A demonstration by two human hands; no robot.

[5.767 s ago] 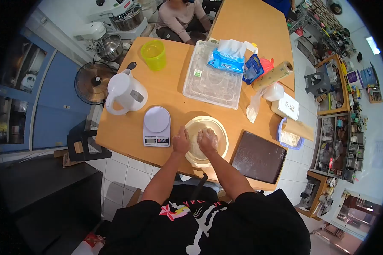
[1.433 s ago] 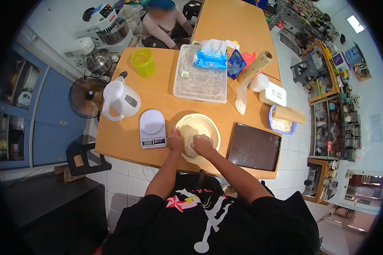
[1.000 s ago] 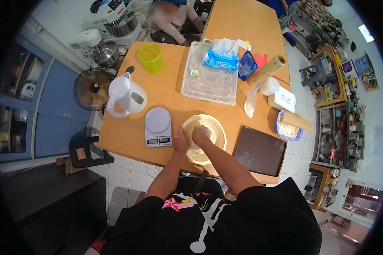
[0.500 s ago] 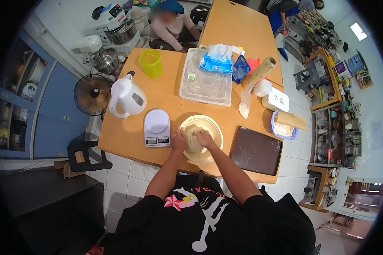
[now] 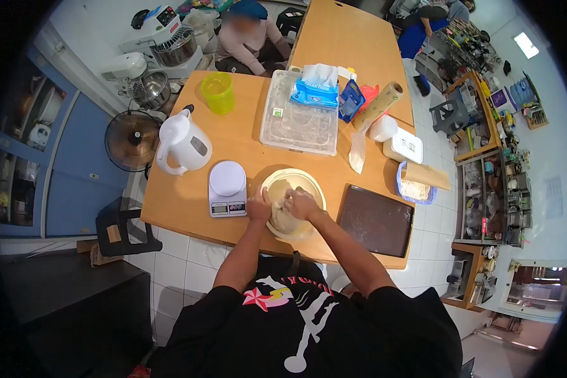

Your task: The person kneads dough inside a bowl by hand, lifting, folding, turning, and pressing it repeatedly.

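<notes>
A cream-coloured bowl point(image 5: 320, 198) stands near the table's front edge with pale dough point(image 5: 283, 218) in it. My left hand point(image 5: 258, 205) grips the bowl's left rim, its fingers wrapped over the edge. Inside the bowl my right hand point(image 5: 301, 205) is closed on the dough, knuckles up, and part of the dough is pulled up toward it. Just left of the bowl is a white kitchen scale point(image 5: 227, 183). To the right lies a dark baking tray point(image 5: 376, 220) with a dusty surface.
A white kettle point(image 5: 184, 143) and a yellow-green cup point(image 5: 218, 93) stand at the left. Behind the bowl is a clear lidded box point(image 5: 299, 123) with a tissue pack on it. A tub point(image 5: 403, 146) and a flour container point(image 5: 416, 189) are at the right. One person sits beyond the table; another stands farther back.
My right hand has worked the dough inside the bowl, while my left has stayed at the left rim. The view has shifted slightly. A person at the back has come further into view.
</notes>
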